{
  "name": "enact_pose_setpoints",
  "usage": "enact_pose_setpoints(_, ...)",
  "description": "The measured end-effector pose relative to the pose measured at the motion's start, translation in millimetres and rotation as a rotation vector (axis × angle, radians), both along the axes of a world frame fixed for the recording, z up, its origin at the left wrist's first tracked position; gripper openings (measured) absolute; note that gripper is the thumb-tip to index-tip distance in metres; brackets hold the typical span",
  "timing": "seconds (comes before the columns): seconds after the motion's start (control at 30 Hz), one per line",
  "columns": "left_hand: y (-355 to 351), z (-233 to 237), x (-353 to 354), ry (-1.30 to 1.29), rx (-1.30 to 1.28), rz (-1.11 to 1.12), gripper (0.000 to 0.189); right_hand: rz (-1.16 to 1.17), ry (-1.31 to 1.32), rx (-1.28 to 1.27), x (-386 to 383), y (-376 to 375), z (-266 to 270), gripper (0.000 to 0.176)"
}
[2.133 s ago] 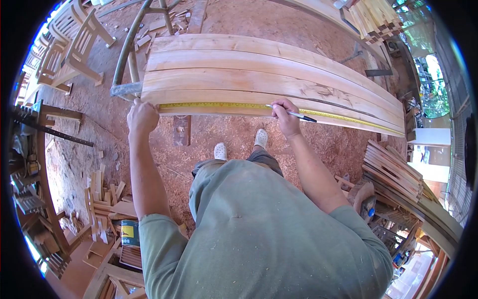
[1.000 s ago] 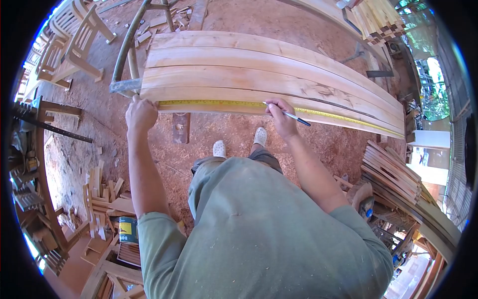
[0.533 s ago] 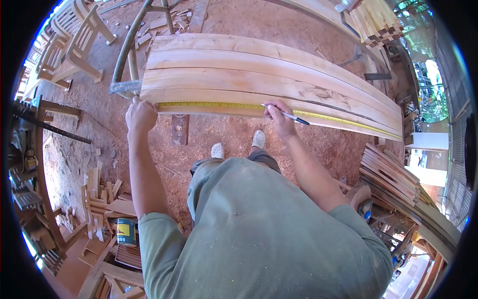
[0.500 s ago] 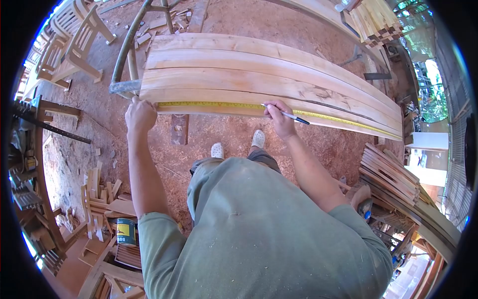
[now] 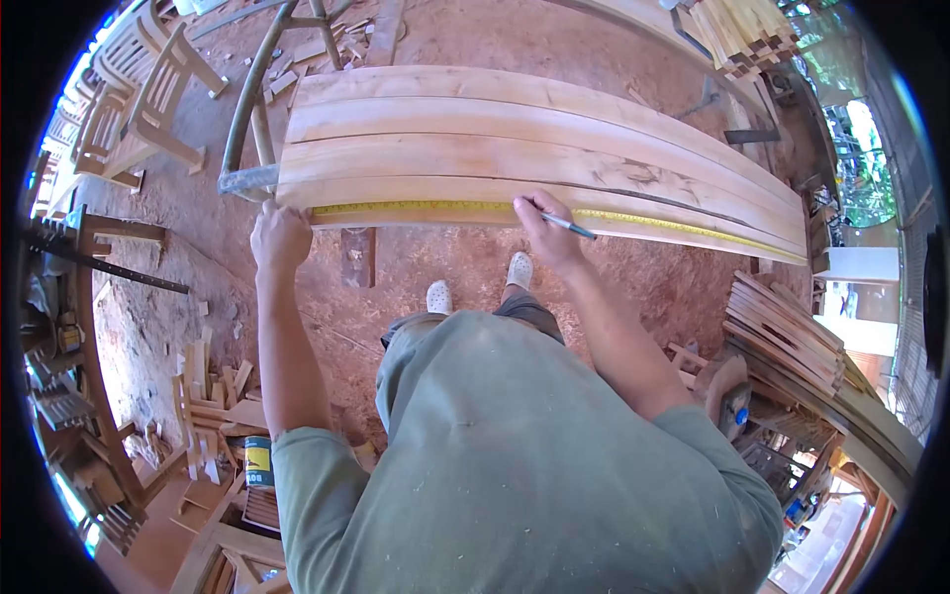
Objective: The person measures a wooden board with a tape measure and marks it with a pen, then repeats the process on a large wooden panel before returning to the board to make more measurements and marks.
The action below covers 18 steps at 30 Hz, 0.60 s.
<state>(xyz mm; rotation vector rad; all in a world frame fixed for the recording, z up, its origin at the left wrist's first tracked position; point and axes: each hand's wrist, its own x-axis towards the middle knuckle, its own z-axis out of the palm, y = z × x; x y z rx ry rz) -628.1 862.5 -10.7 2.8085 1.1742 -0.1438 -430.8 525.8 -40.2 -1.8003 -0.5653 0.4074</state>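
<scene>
Several long wooden planks (image 5: 416, 153) lie side by side across the upper middle. Along the nearest plank runs a yellow tape measure (image 5: 416, 207), stretched nearly its whole length. My left hand (image 5: 279, 236) is closed at the plank's left end, gripping the end of the tape. My right hand (image 5: 546, 226) pinches a pen (image 5: 571, 227) over the tape near the middle of the plank, its tip hidden by the fingers.
A metal frame (image 5: 247, 180) supports the planks' left end. Wooden chairs (image 5: 148, 109) stand at upper left. Stacked wood strips (image 5: 782, 322) lie at right, wood offcuts (image 5: 213, 411) and a can (image 5: 258, 461) at lower left. Another wood bundle (image 5: 742, 35) is at upper right.
My right hand has shifted slightly left along the tape, with the pen still in it. My left hand stays at the plank's end. The view has turned slightly.
</scene>
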Motion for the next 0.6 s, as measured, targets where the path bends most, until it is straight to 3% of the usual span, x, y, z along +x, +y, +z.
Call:
enact_pose_setpoints(0.07, -2, 3, 3, 0.016, -0.010, 0.020, 0.037, -0.051, -0.093, 0.027, 0, 1, -3, 0.018)
enact_pose_setpoints(0.13, -2, 4, 6, 0.054, -0.009, 0.043, 0.038, -0.171, -0.453, 0.066, 8, -2, -11, 0.018)
enact_pose_setpoints(0.23, 2, 2, 7, 0.092, -0.025, 0.029, 0.038, -0.222, -0.600, -0.007, 11, -13, -5, 0.016)
enact_pose_setpoints(0.43, 7, 0, 3, 0.068, -0.043, -0.011, 0.034, -0.175, -0.776, -0.168, 5, -29, -20, 0.024)
enact_pose_setpoints(0.57, 41, -44, -9, 0.071, 0.033, -0.221, 0.034, -0.175, -0.894, -0.286, 2, -35, -29, 0.025)
enact_pose_setpoints(0.6, 34, -31, -6, 0.099, 0.036, -0.253, 0.034, -0.160, -0.868, -0.254, 3, -36, -31, 0.025)
